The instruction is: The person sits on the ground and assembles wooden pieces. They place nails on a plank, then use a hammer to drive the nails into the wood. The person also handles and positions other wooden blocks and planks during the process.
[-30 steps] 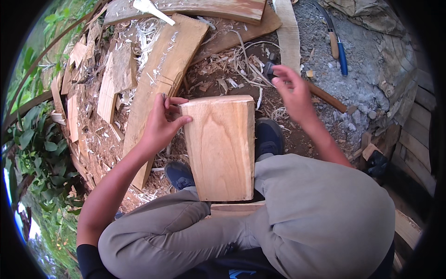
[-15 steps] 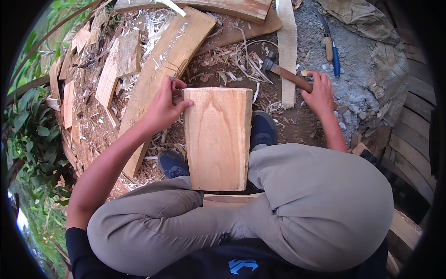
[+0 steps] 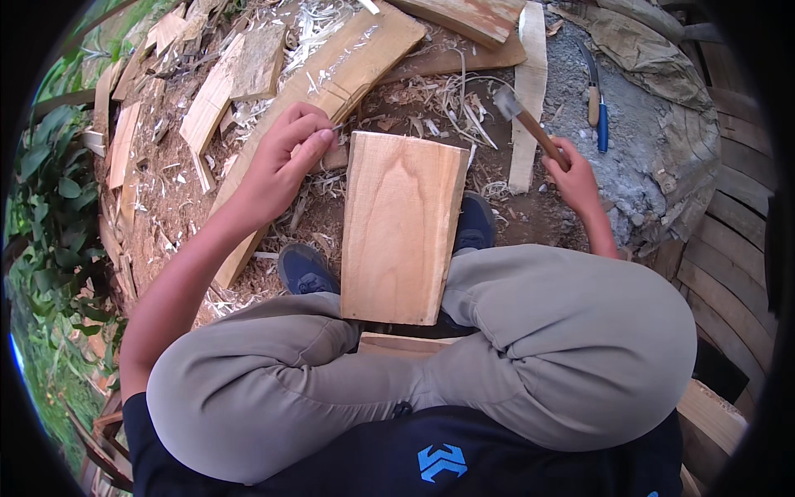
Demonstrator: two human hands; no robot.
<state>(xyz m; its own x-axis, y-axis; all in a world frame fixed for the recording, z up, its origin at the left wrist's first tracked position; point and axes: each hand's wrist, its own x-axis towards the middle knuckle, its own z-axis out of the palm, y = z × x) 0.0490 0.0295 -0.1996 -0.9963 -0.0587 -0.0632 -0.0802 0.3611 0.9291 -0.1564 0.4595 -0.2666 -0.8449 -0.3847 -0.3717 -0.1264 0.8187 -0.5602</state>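
Observation:
Between my knees stands a tapered piece of pale planed wood [image 3: 397, 232], its broad grained face toward me and a side edge showing on the right. My left hand [image 3: 286, 161] is closed in a pinch beside its upper left corner, apart from it. A thin dark tip, which looks like a nail, pokes out past the thumb and forefinger; the rest is hidden. On the right, my right hand [image 3: 573, 178] wraps round the wooden handle of a hammer [image 3: 537, 132]. The hammer's metal head points up and left, beyond the wood's far right corner.
A long thick plank [image 3: 331, 79] slants behind my left hand, with other boards [image 3: 464, 16] behind it. Shavings and offcuts [image 3: 207, 108] litter the ground. A curved blade with a wooden handle [image 3: 593, 103] and a blue-handled tool [image 3: 602, 132] lie at the far right.
My right hand has closed round the hammer handle and raised the hammer a little. My left hand has come off the wood's edge and moved up, still pinching. The view has shifted slightly.

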